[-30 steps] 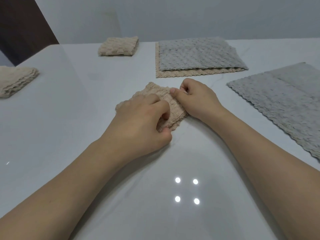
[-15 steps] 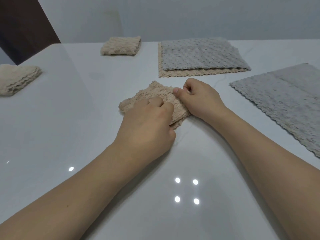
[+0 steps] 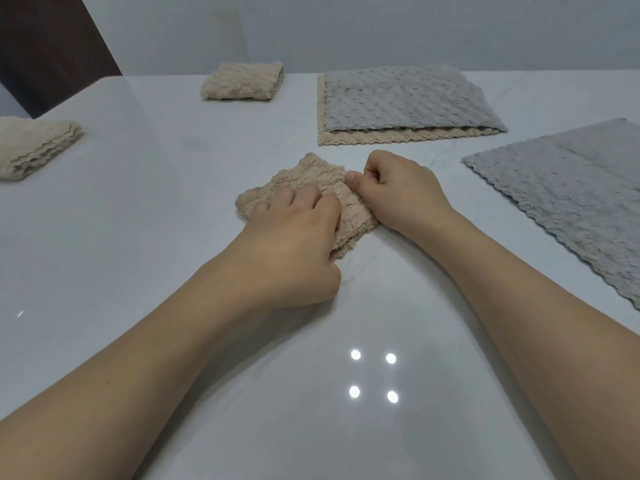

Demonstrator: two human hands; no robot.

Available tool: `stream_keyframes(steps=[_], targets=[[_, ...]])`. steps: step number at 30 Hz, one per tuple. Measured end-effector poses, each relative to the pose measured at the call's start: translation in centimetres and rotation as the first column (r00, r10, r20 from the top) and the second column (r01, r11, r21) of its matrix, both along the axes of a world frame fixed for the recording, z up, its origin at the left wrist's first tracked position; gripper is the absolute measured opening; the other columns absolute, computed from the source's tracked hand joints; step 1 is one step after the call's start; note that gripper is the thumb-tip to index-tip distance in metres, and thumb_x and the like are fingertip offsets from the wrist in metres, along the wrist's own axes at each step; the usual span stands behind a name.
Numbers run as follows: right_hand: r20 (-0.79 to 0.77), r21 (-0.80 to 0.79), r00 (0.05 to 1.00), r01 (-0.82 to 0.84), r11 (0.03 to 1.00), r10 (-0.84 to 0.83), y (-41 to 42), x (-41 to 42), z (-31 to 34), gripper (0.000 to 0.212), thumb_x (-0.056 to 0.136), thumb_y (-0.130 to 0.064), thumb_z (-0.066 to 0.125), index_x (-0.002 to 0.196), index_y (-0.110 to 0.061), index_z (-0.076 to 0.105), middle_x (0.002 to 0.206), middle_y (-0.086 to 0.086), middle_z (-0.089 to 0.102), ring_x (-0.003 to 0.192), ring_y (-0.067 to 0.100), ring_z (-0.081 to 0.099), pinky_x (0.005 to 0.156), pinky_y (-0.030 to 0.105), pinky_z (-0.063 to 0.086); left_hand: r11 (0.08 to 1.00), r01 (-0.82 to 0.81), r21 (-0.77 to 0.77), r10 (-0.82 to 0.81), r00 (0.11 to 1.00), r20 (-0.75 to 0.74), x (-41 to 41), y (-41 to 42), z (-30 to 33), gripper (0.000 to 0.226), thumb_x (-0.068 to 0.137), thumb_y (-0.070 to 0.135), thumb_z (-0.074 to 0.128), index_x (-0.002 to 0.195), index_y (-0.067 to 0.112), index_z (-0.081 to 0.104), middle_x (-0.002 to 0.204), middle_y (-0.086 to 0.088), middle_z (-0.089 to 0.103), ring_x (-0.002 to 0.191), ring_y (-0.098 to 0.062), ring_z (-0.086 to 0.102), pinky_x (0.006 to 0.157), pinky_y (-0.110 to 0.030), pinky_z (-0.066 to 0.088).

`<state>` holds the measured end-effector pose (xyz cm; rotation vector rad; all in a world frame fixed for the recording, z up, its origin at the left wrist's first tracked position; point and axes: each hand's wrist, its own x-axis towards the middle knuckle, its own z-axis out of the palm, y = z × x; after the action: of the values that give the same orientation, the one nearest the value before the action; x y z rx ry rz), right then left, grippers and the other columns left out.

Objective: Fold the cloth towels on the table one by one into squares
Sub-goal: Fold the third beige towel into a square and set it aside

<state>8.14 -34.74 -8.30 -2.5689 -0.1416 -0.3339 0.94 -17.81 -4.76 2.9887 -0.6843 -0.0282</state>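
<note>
Closest to you, four small bright lights (image 3: 372,375) are shining back off the white table (image 3: 138,237). Your two bare arms are reaching out over them.

Just past the lights, you are holding the small tan towel (image 3: 322,178) with both hands. It is lying flat on the table, right in the middle, folded up small into a shape close to a square. It is sitting turned like a diamond, with one corner pointing away from you and one corner pointing back at you. No side is looking much longer than the others.

Your left hand (image 3: 291,244) is lying on top of the near left part of the towel. Its fingers are curling down onto the cloth, and its thumb side is by the near corner, so it looks like it is pinching there. Your right hand (image 3: 398,192) is sitting at the right edge of the towel. Its fingers are curled in, and its thumb is pressing the cloth edge against them.

To the right of your right hand, well apart, a big grey towel (image 3: 571,202) is lying open and flat.

Far to the left of your left hand, a folded tan towel (image 3: 31,147) is sitting at the table edge.

Past your hands, a grey towel (image 3: 405,98) is lying on top of a flat tan towel (image 3: 398,137). Left of that pair, another folded tan towel (image 3: 242,81) is sitting near the far edge.
</note>
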Motion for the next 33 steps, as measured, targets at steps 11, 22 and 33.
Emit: stream_keyframes(steps=[11, 22, 33], targets=[[-0.006, 0.001, 1.000, 0.005, 1.000, -0.005, 0.0, 0.1, 0.1, 0.035, 0.096, -0.049, 0.047, 0.073, -0.023, 0.042, 0.067, -0.010, 0.051, 0.072, 0.017, 0.048, 0.075, 0.033, 0.029, 0.997, 0.059, -0.054, -0.063, 0.995, -0.078, 0.4, 0.8, 0.5, 0.033, 0.077, 0.024, 0.055, 0.104, 0.030, 0.037, 0.111, 0.007, 0.035, 0.107, -0.017, 0.033, 0.093, -0.031, 0.032], [0.000, -0.008, 1.000, 0.015, 1.000, -0.015, 0.0, 0.0, 0.2, 0.035, 0.096, -0.048, 0.047, 0.073, -0.022, 0.043, 0.065, -0.009, 0.051, 0.066, 0.013, 0.045, 0.074, 0.032, 0.028, 0.996, -0.010, -0.086, -0.017, 0.949, -0.316, 1.0, 1.5, 1.5, 0.045, 0.059, 0.040, 0.044, 0.103, 0.039, 0.039, 0.108, 0.015, 0.034, 0.113, -0.019, 0.034, 0.092, -0.032, 0.036], [0.002, 0.046, 1.000, 0.031, 0.998, -0.031, -0.2, 0.2, 0.1, 0.035, 0.094, -0.052, 0.048, 0.080, -0.019, 0.049, 0.070, -0.009, 0.053, 0.076, 0.019, 0.052, 0.068, 0.032, 0.029, 0.830, -0.150, -0.536, -0.090, 0.914, -0.395, 2.0, 2.8, 0.8, 0.034, 0.068, 0.043, 0.048, 0.091, 0.042, 0.074, 0.112, 0.022, 0.059, 0.111, 0.000, 0.053, 0.104, -0.031, 0.041]])
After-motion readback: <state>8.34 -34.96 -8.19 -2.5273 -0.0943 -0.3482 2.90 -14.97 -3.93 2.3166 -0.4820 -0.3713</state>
